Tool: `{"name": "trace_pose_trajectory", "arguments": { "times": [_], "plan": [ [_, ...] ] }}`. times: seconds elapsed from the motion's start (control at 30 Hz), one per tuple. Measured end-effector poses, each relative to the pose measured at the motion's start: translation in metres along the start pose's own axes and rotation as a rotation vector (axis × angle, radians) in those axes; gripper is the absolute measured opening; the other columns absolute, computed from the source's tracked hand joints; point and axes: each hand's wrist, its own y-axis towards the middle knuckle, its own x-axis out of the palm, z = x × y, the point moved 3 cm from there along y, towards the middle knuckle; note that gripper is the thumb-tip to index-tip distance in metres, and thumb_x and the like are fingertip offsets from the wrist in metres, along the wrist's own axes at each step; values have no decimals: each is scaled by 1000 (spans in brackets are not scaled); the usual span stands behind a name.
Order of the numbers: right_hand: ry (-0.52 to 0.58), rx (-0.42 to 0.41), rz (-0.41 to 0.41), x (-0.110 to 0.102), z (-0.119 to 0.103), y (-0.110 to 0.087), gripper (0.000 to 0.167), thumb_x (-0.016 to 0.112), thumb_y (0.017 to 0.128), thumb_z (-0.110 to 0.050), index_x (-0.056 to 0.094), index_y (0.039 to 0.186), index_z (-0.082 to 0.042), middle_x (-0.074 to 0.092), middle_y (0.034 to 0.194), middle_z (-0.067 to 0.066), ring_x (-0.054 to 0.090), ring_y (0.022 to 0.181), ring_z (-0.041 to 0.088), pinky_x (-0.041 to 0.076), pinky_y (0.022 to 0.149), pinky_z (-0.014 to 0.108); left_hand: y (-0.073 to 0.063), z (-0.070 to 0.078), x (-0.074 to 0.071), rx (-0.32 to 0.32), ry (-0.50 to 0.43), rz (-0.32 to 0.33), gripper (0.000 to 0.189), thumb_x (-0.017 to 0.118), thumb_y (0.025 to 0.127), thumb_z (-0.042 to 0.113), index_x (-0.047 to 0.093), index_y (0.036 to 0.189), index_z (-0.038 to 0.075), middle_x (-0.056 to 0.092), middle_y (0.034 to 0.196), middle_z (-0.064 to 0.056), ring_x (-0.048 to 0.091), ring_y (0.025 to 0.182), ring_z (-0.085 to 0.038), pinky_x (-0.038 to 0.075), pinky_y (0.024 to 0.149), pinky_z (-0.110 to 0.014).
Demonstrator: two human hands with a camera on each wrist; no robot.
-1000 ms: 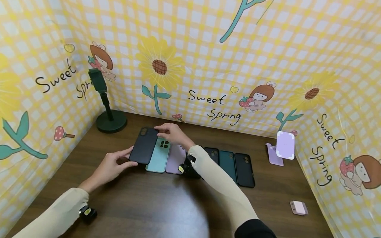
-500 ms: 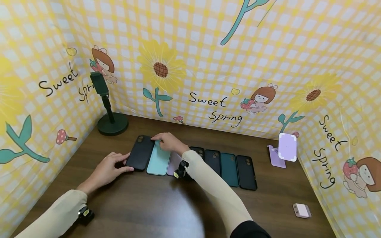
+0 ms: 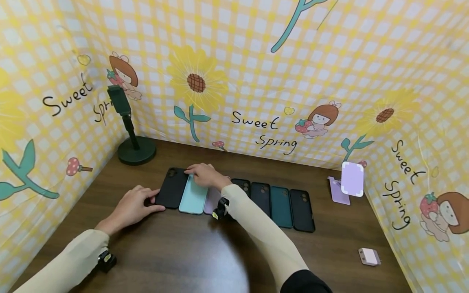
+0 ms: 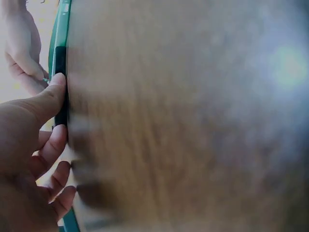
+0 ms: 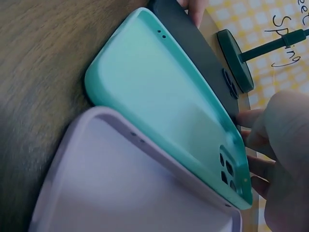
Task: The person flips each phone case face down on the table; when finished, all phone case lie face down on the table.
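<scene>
The black case (image 3: 171, 189) lies flat on the table (image 3: 176, 252) left of the frame's middle, at the left end of a row of phone cases. The left hand (image 3: 135, 205) has thumb and forefinger bent around its lower left corner, a light pinch by the look of it. The right hand (image 3: 207, 175) touches its upper right corner with the forefinger; I cannot tell whether the thumb grips underneath.

A firm push toward the right of the frame could jam the black case against the turquoise case (image 3: 193, 197) — or ride it up over that rim and shove the lilac case (image 3: 211, 200) askew. A fingertip caught on an edge could tilt it on letting go.

The right wrist view shows the turquoise case's hollow inside and camera holes, which the right hand covers in the head view. The left wrist view shows the thumb tip against a dark edge — the tabletop there is blurred.
</scene>
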Motion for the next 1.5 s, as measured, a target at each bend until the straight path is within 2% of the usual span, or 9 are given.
{"name": "trace_pose_trajectory", "arguments": {
  "times": [0.13, 0.23, 0.4, 0.67, 0.93, 1.1, 1.2, 1.33, 1.5],
  "plan": [
    [8, -25, 1, -2, 6, -7, 48, 34, 110, -14, 48, 155, -22, 40, 165, 2, 38, 153, 21, 32, 115, 43, 0, 1, -3, -18, 28, -64, 71, 82, 84, 50, 68, 133, 0, 53, 78, 9, 45, 86, -18, 30, 75, -35],
    [87, -16, 71, -9, 18, -17, 42, 42, 111, -20, 53, 152, -20, 45, 162, 3, 41, 151, 22, 30, 118, 48, -1, 5, -7, -19, 36, -89, 82, 81, 82, 55, 60, 142, 3, 62, 95, 1, 51, 92, -22, 40, 78, -41],
    [156, 87, 212, -23, 43, -36, 33, 58, 106, -26, 68, 136, -18, 65, 141, 1, 56, 136, 21, 33, 114, 49, -1, 23, -6, 42, -26, -44, 74, 83, 82, 53, 62, 143, 18, 63, 126, -11, 54, 116, -33, 44, 95, -60],
    [205, 210, 248, -19, 59, -41, 25, 64, 103, -33, 79, 120, -22, 75, 124, -3, 65, 116, 18, 35, 109, 48, 11, 51, 8, 203, -64, 1, 30, 91, 78, 34, 81, 105, 28, 63, 111, 1, 50, 112, -26, 38, 95, -53],
    [106, 293, 289, -10, 54, -30, 16, 70, 98, -36, 84, 101, -29, 80, 101, -12, 69, 92, 9, 39, 98, 41, 19, 55, 18, 207, -77, -50, 15, 90, 79, 27, 78, 85, 33, 57, 100, 5, 44, 106, -23, 34, 90, -47],
    [105, 284, 325, -10, 53, -27, 18, 67, 99, -27, 85, 94, -27, 79, 101, -12, 67, 93, 9, 37, 101, 42, 20, 59, 21, 219, -90, -56, 16, 86, 84, 26, 72, 81, 34, 54, 99, 5, 41, 106, -24, 31, 90, -48],
    [136, 248, 363, -13, 55, -28, 18, 66, 100, -27, 84, 96, -25, 77, 106, -10, 65, 100, 9, 35, 102, 43, 19, 61, 19, 223, -92, -22, 16, 84, 86, 23, 71, 83, 32, 51, 102, 3, 40, 106, -24, 29, 89, -46],
    [244, 186, 402, -33, 59, -36, 18, 66, 101, -25, 83, 102, -19, 78, 106, -3, 68, 102, 14, 41, 106, 40, 18, 66, 13, 254, -122, 90, 18, 82, 88, 18, 68, 89, 30, 50, 109, 0, 40, 106, -23, 28, 87, -43],
    [533, 103, 372, -60, 56, -57, 20, 65, 102, -20, 79, 113, -9, 77, 111, 8, 75, 95, 25, 60, 84, 36, 15, 73, 5, 319, -209, 197, 23, 79, 90, 11, 63, 95, 25, 58, 115, 4, 48, 112, -16, 37, 95, -40]
  ]
}}
